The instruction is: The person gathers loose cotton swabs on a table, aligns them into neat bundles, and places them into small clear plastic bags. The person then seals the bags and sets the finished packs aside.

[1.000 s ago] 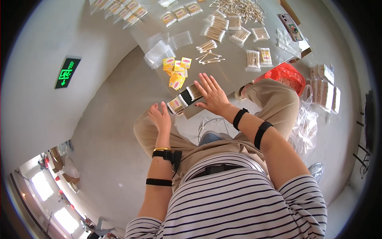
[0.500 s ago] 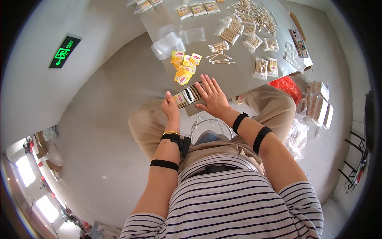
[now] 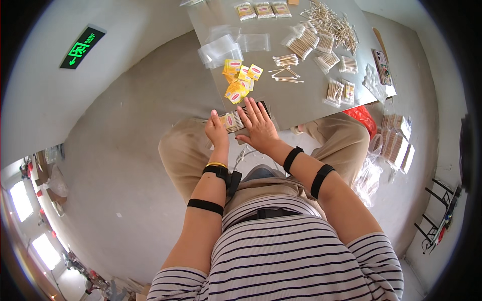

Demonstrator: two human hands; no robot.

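At the near corner of the table, my left hand [image 3: 217, 133] is closed on the end of a clear bag of cotton swabs [image 3: 231, 122] with a yellow card in it. My right hand [image 3: 261, 131] lies flat with fingers stretched out over the swabs and a narrow dark holder [image 3: 264, 107], partly covering both. Just beyond my hands is a loose pile of yellow cards [image 3: 237, 92]. Clear plastic bags [image 3: 221, 51] lie behind the cards. To their right, loose cotton swabs [image 3: 286, 60] rest in small groups.
Filled swab bags [image 3: 263, 9] line the far side of the grey table [image 3: 296, 103]. A large heap of swabs [image 3: 334, 22] lies at the back right, near more bundles [image 3: 304, 42]. A phone [image 3: 381, 66] sits by the right edge. Packed bundles [image 3: 395, 143] stand on the floor.
My right hand has slid left toward my left hand, covering more of the swabs and exposing the dark holder's far end. The whole view has shifted slightly.
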